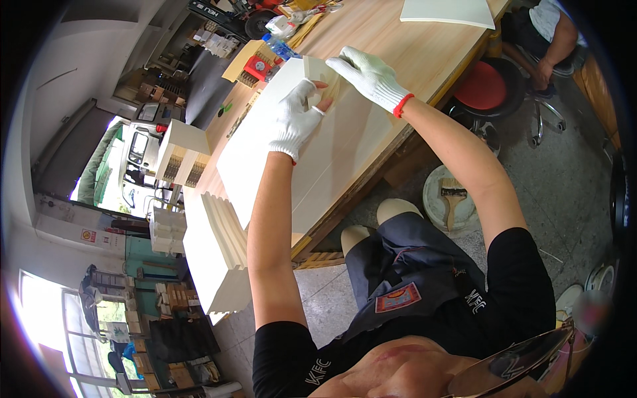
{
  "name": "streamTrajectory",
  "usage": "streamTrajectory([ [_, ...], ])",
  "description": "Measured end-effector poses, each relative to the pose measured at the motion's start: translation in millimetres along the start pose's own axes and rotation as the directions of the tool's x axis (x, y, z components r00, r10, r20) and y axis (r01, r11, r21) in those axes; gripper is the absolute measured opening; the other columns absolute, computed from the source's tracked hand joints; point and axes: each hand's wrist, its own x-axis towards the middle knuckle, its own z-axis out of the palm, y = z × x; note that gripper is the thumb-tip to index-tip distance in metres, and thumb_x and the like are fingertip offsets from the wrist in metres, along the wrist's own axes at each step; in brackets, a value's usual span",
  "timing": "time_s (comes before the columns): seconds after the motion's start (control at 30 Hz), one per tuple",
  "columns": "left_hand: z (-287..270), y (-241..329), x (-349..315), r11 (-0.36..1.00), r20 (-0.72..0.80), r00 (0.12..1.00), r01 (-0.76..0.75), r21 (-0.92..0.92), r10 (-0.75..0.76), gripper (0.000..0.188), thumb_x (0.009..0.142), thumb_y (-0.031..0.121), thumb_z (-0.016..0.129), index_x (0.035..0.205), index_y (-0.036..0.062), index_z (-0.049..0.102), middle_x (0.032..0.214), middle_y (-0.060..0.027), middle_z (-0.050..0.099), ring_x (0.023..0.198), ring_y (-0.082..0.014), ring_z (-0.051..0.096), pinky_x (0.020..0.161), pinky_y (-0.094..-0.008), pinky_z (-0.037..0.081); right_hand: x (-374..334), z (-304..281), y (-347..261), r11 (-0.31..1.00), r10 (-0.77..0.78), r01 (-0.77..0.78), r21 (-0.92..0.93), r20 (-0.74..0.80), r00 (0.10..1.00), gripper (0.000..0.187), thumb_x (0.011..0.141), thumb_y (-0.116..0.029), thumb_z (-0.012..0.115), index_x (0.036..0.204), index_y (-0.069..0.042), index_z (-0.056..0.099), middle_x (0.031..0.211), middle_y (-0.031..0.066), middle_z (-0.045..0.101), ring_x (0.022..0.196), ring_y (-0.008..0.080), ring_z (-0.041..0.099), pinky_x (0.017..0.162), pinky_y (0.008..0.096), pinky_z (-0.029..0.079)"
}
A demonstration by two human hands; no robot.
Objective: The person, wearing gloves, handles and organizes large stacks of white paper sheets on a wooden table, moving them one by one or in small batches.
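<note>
Both my hands wear white knit gloves and are over a wooden worktable [371,33]. My left hand [296,119] is above a broad white sheet [242,159], with its bare thumb and index fingertips spread apart. A pale folded-looking piece [314,68] stands just beyond those fingertips. To its right, my right hand [365,74] has its fingers curled together close to the piece's edge. Whatever those fingers hold, if anything, is hidden by the glove.
A stack of white grooved pieces [219,255] stands at the table's left end, another white stack [182,149] beyond it. A bottle [281,48] and a red object [257,67] sit at the far side. On the right are a red stool [479,86], a brush [452,196] on a bucket, and a seated person [561,43].
</note>
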Motion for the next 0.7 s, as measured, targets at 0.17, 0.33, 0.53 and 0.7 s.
streamTrajectory([
  [0.17, 4, -11, -2, 0.971, -0.218, 0.947, -0.221, 0.086, 0.235, 0.029, 0.090, 0.016, 0.060, 0.118, 0.0141, 0.068, 0.094, -0.0129, 0.068, 0.090, -0.0283, 0.064, 0.087, -0.0391, 0.050, 3, -31, -13, 0.981, 0.020, 0.001, -0.193, 0.108, 0.994, 0.060, 0.090, -0.069, 0.054, 0.091, -0.009, 0.060, 0.080, 0.0123, 0.065, 0.078, 0.0300, 0.064, 0.073, 0.0413, 0.049],
  [0.33, 2, -9, 0, 0.969, -0.210, 0.946, -0.240, 0.054, 0.246, 0.029, 0.093, 0.014, 0.054, 0.118, 0.0146, 0.069, 0.093, -0.0139, 0.067, 0.092, -0.0298, 0.065, 0.087, -0.0387, 0.049, 9, -43, -14, 0.803, 0.050, 0.187, -0.565, 0.377, 0.925, 0.051, 0.091, -0.060, 0.056, 0.096, -0.010, 0.063, 0.084, 0.0131, 0.067, 0.086, 0.0332, 0.066, 0.078, 0.0468, 0.051],
  [0.53, -3, -6, -4, 0.991, -0.078, 0.991, -0.114, -0.076, 0.108, 0.027, 0.093, 0.017, 0.056, 0.117, 0.0145, 0.069, 0.093, -0.0129, 0.068, 0.092, -0.0272, 0.065, 0.087, -0.0377, 0.049, 26, -33, -16, 0.728, -0.319, 0.482, -0.488, 0.382, 0.867, 0.038, 0.096, -0.049, 0.052, 0.103, -0.012, 0.060, 0.089, 0.0116, 0.067, 0.089, 0.0323, 0.065, 0.077, 0.0464, 0.050],
  [0.7, 0, -18, -1, 0.983, -0.131, 0.977, -0.175, -0.048, 0.168, 0.025, 0.093, 0.018, 0.057, 0.115, 0.0135, 0.069, 0.094, -0.0119, 0.068, 0.093, -0.0258, 0.065, 0.087, -0.0376, 0.049, 11, -18, -20, 0.990, 0.037, -0.001, -0.141, 0.254, 0.966, 0.049, 0.097, -0.059, 0.049, 0.095, -0.012, 0.061, 0.082, 0.0106, 0.063, 0.081, 0.0299, 0.061, 0.073, 0.0430, 0.046],
])
